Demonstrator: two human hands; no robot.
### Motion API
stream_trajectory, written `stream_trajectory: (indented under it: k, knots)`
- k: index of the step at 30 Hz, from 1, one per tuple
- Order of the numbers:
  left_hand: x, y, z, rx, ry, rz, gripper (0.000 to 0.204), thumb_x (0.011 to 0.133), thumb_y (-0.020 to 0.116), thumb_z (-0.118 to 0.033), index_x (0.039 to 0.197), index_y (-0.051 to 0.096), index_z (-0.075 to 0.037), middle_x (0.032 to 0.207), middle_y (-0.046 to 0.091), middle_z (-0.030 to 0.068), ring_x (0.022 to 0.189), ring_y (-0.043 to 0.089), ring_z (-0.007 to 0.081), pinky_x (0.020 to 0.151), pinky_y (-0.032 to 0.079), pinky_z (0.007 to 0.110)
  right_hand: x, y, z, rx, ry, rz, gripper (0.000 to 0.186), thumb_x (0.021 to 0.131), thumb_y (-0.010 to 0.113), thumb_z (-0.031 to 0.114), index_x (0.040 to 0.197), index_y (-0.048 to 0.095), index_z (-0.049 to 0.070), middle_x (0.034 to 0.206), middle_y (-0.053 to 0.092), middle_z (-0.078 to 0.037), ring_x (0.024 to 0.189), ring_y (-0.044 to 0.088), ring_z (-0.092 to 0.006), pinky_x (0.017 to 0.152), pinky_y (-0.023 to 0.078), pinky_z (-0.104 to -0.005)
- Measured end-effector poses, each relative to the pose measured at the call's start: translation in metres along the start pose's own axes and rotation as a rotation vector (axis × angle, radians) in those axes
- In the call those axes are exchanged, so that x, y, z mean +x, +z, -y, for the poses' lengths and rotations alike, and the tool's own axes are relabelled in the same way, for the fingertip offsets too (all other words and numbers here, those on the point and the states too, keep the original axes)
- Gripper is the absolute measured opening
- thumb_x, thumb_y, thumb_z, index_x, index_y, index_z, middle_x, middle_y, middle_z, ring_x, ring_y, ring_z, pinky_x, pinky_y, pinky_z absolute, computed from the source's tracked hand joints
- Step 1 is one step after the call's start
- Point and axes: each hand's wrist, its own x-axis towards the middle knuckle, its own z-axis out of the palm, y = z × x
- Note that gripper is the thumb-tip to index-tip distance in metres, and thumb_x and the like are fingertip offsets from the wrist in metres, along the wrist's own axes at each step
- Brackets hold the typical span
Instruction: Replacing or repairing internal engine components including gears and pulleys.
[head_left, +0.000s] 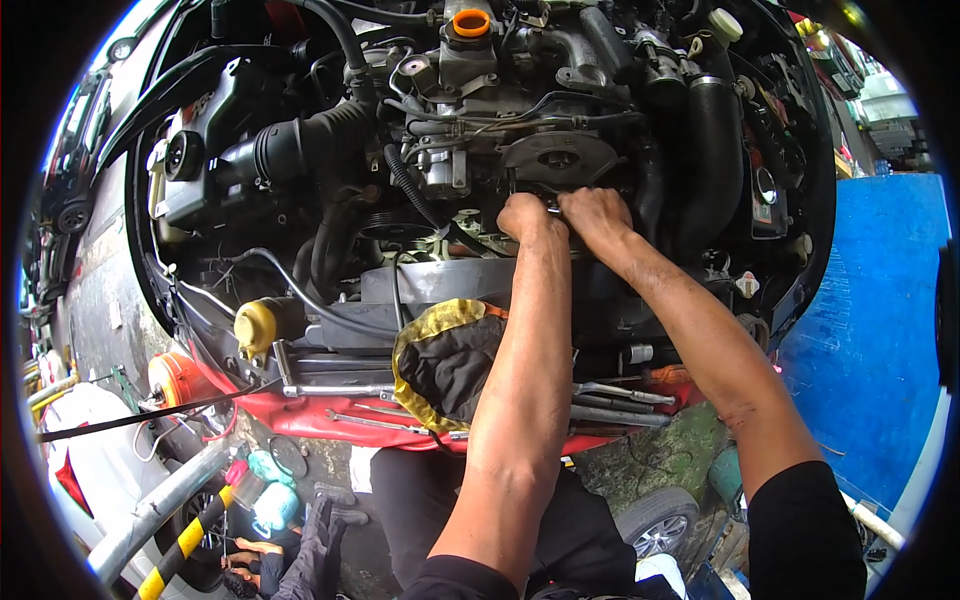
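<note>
My left hand (525, 218) is closed low on the engine's front, just below a round metal housing (558, 145); what it holds is hidden. My right hand (595, 215) is beside it, fingers curled on a small shiny metal tool (555, 210), mostly covered by both hands. A black corrugated hose (405, 180) runs down to their left, and a thick black pipe (715, 150) rises at the right. A yellow-rimmed dark fabric bag (440, 365) lies on the front edge behind my left forearm, among long metal wrenches (620, 395).
The red bumper (300, 410) crosses below me. A yellow-capped reservoir (255, 330) is at the left. A blue panel (860, 310) stands at the right. At lower left are a striped bar (180, 555), a white car (105, 460) and another person (265, 570) low on the ground.
</note>
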Motion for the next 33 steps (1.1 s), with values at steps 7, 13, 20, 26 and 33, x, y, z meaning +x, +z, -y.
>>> stream_trajectory:
  k: [7, 13, 20, 26, 33]
  knots:
    - [0.005, -0.001, 0.002, -0.004, -0.041, -0.011, 0.036, 0.093, 0.038, -0.014, 0.106, 0.053, 0.016, 0.106, 0.062, 0.0233, 0.087, 0.065, 0.0304, 0.069, 0.055, 0.04, 0.002, -0.019, -0.008, -0.007, -0.265, 0.155, 0.018, 0.076, 0.059, 0.007, 0.088, 0.072, 0.005, 0.088, 0.07, -0.017, 0.084, 0.069, -0.0313, 0.073, 0.055, -0.0406]
    - [-0.007, 0.003, -0.003, -0.061, -0.012, -0.017, 0.036, 0.095, 0.037, -0.016, 0.108, 0.052, 0.014, 0.104, 0.062, 0.022, 0.081, 0.066, 0.0296, 0.064, 0.057, 0.039, -0.004, -0.023, -0.006, -0.077, -0.065, 0.199, 0.015, 0.077, 0.061, 0.008, 0.086, 0.073, 0.006, 0.088, 0.07, -0.016, 0.085, 0.07, -0.0294, 0.074, 0.056, -0.0388]
    - [0.004, 0.003, 0.002, -0.136, -0.033, 0.045, 0.032, 0.094, 0.036, -0.012, 0.105, 0.053, 0.012, 0.099, 0.062, 0.018, 0.075, 0.065, 0.0271, 0.059, 0.056, 0.038, 0.001, -0.008, -0.003, -0.081, 0.064, 0.239, 0.016, 0.079, 0.062, 0.008, 0.09, 0.073, 0.008, 0.094, 0.071, -0.012, 0.089, 0.07, -0.0278, 0.075, 0.058, -0.0366]
    - [0.014, 0.001, 0.008, -0.116, -0.052, 0.021, 0.028, 0.091, 0.039, -0.009, 0.102, 0.056, 0.01, 0.095, 0.063, 0.015, 0.074, 0.065, 0.0264, 0.06, 0.055, 0.038, -0.003, -0.001, -0.003, -0.128, 0.055, 0.193, 0.015, 0.079, 0.062, 0.01, 0.088, 0.074, 0.01, 0.093, 0.072, -0.01, 0.087, 0.07, -0.0272, 0.072, 0.058, -0.0368]
    - [0.011, 0.008, 0.005, -0.006, -0.14, 0.019, 0.025, 0.087, 0.043, -0.002, 0.104, 0.056, 0.01, 0.097, 0.064, 0.0158, 0.075, 0.065, 0.0269, 0.06, 0.055, 0.04, -0.004, 0.001, -0.014, -0.137, -0.042, 0.162, 0.014, 0.078, 0.061, 0.008, 0.084, 0.073, 0.01, 0.086, 0.071, -0.011, 0.083, 0.07, -0.0264, 0.07, 0.058, -0.0355]
